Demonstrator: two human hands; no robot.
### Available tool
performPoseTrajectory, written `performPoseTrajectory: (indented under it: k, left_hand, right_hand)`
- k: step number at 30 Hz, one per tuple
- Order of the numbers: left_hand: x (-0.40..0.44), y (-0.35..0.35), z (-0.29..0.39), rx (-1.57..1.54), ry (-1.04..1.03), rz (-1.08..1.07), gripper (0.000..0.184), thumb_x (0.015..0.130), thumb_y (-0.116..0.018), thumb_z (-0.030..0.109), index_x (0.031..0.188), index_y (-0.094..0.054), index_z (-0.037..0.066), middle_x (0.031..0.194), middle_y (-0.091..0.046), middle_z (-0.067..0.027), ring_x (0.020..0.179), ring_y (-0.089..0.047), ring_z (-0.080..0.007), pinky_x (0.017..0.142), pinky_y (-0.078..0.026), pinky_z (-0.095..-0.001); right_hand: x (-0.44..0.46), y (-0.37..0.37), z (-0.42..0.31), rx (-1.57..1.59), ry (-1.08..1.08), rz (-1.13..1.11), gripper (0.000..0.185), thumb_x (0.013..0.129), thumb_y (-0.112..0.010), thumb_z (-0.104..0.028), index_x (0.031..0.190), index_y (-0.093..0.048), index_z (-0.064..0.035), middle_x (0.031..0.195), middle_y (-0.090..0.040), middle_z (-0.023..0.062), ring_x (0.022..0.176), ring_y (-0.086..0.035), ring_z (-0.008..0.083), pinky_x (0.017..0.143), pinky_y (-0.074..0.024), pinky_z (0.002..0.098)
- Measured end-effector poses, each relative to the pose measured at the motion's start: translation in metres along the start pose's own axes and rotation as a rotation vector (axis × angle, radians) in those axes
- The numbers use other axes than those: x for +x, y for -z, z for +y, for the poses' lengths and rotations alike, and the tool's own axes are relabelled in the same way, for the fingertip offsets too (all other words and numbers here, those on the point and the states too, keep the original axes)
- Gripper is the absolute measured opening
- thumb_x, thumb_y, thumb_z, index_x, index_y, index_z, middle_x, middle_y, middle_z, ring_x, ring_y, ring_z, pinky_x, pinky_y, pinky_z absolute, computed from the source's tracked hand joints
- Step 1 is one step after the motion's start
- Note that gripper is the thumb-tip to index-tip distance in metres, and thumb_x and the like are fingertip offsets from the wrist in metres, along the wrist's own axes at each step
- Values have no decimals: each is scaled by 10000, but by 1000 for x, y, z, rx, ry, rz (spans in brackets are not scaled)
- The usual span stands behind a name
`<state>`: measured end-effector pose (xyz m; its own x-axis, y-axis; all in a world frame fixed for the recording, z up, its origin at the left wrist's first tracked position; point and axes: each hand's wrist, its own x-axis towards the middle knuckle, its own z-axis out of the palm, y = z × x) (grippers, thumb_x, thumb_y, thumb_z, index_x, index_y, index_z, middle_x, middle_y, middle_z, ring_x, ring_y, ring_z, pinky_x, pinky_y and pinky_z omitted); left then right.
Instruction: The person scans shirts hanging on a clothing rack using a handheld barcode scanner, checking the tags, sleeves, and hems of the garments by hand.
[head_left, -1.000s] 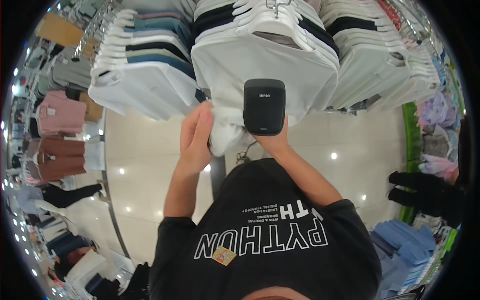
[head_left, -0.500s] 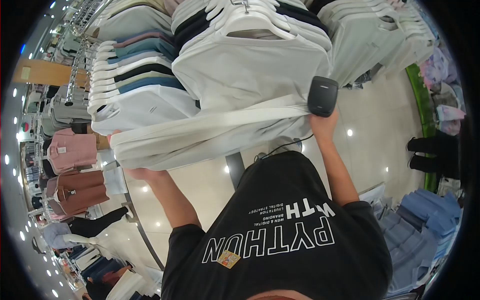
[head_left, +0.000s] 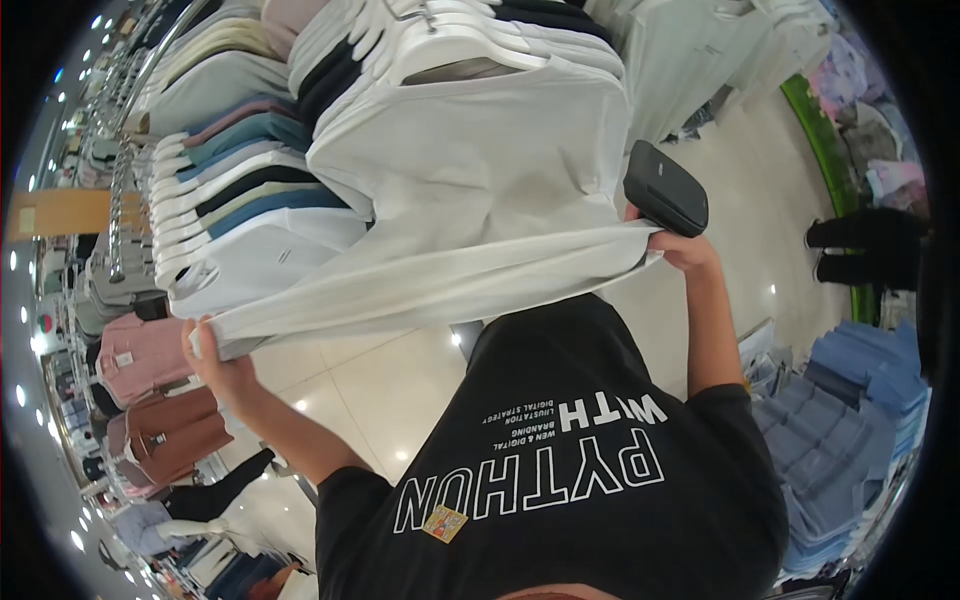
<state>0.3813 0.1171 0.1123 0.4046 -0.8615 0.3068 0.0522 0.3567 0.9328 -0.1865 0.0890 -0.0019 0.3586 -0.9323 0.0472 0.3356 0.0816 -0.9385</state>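
Note:
A white long-sleeved shirt (head_left: 470,150) hangs on a white hanger (head_left: 460,45) at the front of a rack, its lower part pulled out towards me. My left hand (head_left: 222,368) pinches one end of the stretched white fabric at the left. At the right, my right hand (head_left: 685,250) grips the opposite end. Between them the cloth is drawn into a long, nearly level band with folds. A black rounded device (head_left: 666,188) sits just beyond my right hand; how it is held or fixed there is hidden.
Shirts in several colours (head_left: 255,165) hang at the left, pale ones (head_left: 690,60) at the right. Pink (head_left: 150,355) and brown tops (head_left: 175,435) hang further left. Folded blue clothes (head_left: 830,440) lie at the lower right. A person's dark-trousered legs (head_left: 875,245) are at the far right.
Both hands have moved outward, drawing the shirt's lower part wider and tighter. My left hand shows more fully now, and the black device has tilted. The view has shifted slightly.

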Motion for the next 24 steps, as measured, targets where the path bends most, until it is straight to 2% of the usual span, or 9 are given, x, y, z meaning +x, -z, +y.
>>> performPoseTrajectory:
  k: [4,7,11,13,15,18,20,23,24]
  left_hand:
    - [17,18,3,206,114,29,393,815,-636,139,1136,-458,-1,1009,-546,-116,918,-545,-205,805,-455,-334]
    - [12,0,-1,296,117,148,424,811,-650,159,1146,-453,-11,1030,-544,-123,939,-539,-200,809,-449,-321]
    - [5,-32,-2,246,127,253,472,805,-663,169,1165,-436,-35,1028,-537,-133,946,-532,-189,811,-445,-305]
    - [3,-38,-8,236,141,228,482,804,-665,164,1172,-430,-41,1037,-535,-140,954,-529,-185,817,-444,-304]
    - [0,-48,-13,245,152,245,486,804,-665,158,1177,-427,-42,1039,-536,-143,954,-530,-179,825,-440,-300]
    - [2,-73,-22,279,123,285,471,807,-662,147,1174,-433,-40,1024,-542,-133,940,-535,-170,832,-432,-289]
    - [6,-76,-26,328,75,259,450,809,-658,139,1164,-446,-38,1009,-545,-119,929,-537,-163,827,-429,-277]
    - [13,-76,-24,305,61,230,361,837,-628,157,1122,-478,-8,992,-544,-84,915,-530,-146,813,-425,-266]
    - [14,-79,-21,256,75,212,340,846,-618,163,1112,-484,1,991,-545,-79,913,-528,-145,810,-425,-267]
  right_hand:
    - [-1,0,-1,-80,47,0,353,651,-613,5,1000,-577,-30,904,-574,36,809,-526,113,667,-433,257]
    - [-7,-18,-2,-319,-16,197,287,697,-668,-89,964,-587,-23,874,-597,53,777,-555,147,669,-450,301]
    - [9,-33,45,-860,177,442,307,718,-703,-200,934,-594,-10,870,-601,100,796,-576,234,724,-451,357]
    - [22,-56,72,-931,207,558,311,757,-606,-8,1065,-589,-41,993,-604,45,910,-537,150,807,-430,287]
    - [44,-99,85,-554,172,667,271,787,-556,16,1053,-543,-36,1004,-550,26,895,-507,117,791,-422,270]
    - [86,-153,87,523,22,641,258,746,-535,43,977,-512,-70,921,-511,29,882,-506,143,785,-423,291]
    - [105,-180,62,852,-184,586,235,736,-526,-16,968,-512,-49,911,-532,50,883,-522,177,803,-427,329]
    - [119,-198,47,1069,-428,263,251,723,-523,-81,968,-513,-24,905,-560,77,882,-540,218,842,-424,369]
    - [118,-199,27,1034,-472,194,347,731,-515,-184,1018,-513,12,959,-589,117,927,-554,256,898,-410,390]
